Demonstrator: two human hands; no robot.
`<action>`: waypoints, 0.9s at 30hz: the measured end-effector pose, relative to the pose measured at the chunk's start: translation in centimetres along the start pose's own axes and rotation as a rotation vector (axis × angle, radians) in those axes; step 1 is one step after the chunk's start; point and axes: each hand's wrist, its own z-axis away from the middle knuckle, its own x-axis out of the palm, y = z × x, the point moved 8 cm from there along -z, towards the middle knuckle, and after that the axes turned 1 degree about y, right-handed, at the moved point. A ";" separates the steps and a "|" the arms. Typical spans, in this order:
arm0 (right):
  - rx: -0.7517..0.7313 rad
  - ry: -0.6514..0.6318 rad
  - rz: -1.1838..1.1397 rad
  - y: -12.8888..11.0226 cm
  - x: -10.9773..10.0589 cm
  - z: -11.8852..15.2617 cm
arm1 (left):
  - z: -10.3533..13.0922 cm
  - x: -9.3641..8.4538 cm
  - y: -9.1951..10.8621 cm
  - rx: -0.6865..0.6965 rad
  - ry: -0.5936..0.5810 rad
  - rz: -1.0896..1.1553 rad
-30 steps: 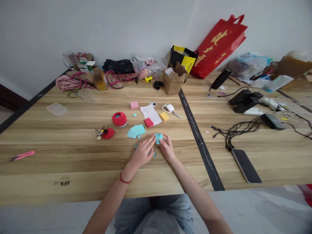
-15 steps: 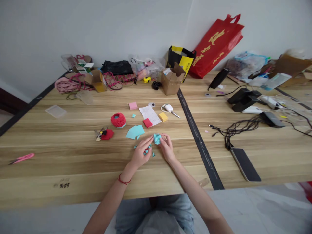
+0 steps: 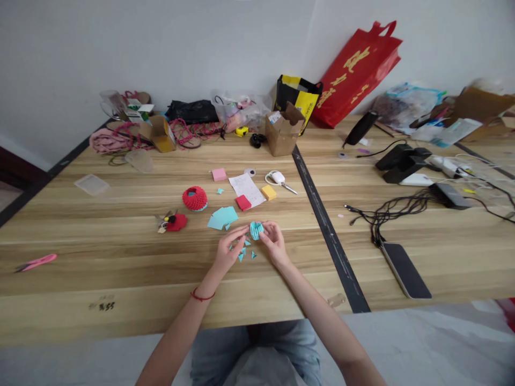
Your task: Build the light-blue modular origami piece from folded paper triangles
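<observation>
A small light-blue piece of pleated, interlocked folded paper (image 3: 256,230) is held just above the table. My right hand (image 3: 276,245) is closed on its right side, thumb in front and fingers behind. My left hand (image 3: 230,251) has its fingertips at the piece's left edge, thumb and fingers drawn close together. Below the hands lie several small blue folded-paper triangles (image 3: 253,254), partly hidden by my left hand. Beyond them are flat blue paper sheets (image 3: 222,217) and a round red folded-paper bowl (image 3: 195,198) with a blue base.
Scissors with a red piece (image 3: 176,222) lie at left, and a pink cutter (image 3: 37,262) farther left. Sticky-note pads, a written sheet (image 3: 246,188) and white-handled scissors (image 3: 277,178) lie ahead. Cables and a phone (image 3: 406,271) are at right; bags and boxes line the wall.
The blue folded-paper piece has shifted slightly left and turned in my fingers. My left hand has drawn back leftward, uncovering more of the small triangles beneath it.
</observation>
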 end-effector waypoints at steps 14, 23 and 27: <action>0.102 -0.121 -0.110 0.0 0.9 0.2 | 0.5 -0.6 0.2 -0.028 0.092 -0.006; 0.061 -0.165 -0.029 -0.3 0.9 0.2 | 0.3 -0.5 1.0 0.056 0.072 -0.047; 0.051 -0.171 -0.032 -0.3 0.8 0.1 | 0.2 -0.6 2.0 0.118 0.071 -0.095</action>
